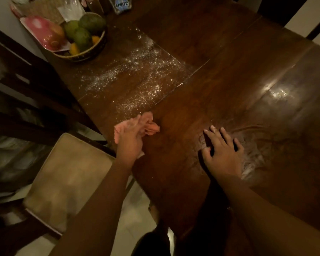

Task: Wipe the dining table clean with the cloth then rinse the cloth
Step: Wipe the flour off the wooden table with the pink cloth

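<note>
Dark wood dining table (201, 74) under dim light, with the pink cloth (152, 128) bunched near its left edge, the left hand (131, 139) curled over it and gripping it. White specks (133, 76) (fine, widely scattered) lie just beyond the cloth. The right hand (223, 152) rests flat on a smeared patch, fingers spread. 1 fruit basket (85, 54) stands at the far left, and 1 cushioned chair (67, 174) is drawn up beside the table.

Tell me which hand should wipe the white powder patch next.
Left. The left hand holds the cloth beside the powder; the right hand rests flat on the table, empty, farther off.
</note>
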